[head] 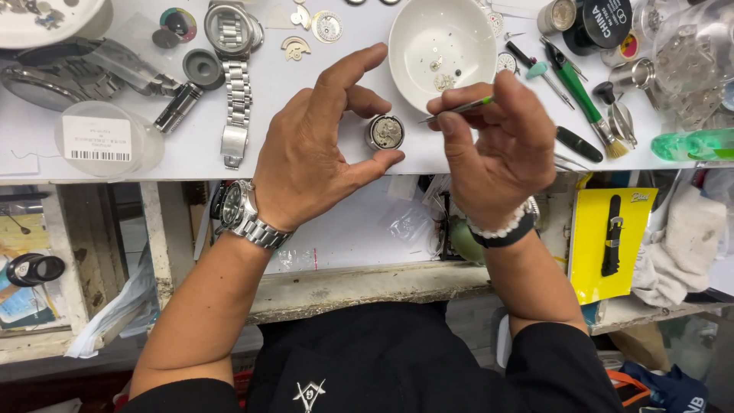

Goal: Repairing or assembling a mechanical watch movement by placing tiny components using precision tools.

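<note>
The watch movement (386,131) sits on the white worktop (321,157) near its front edge, caseback off and gears exposed. The left hand (317,145) steadies it, thumb and fingers spread around it. The right hand (501,141) pinches a thin green-handled tool (459,109), tip aimed at the movement. Tiny parts already lie in the white bowl (442,50) just beyond; judging by that, disassembly looks underway, with the movement largely intact.

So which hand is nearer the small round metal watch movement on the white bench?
Left. The left hand touches the round metal watch movement with its thumb; the right hand sits just right, holding a thin tool.
</note>
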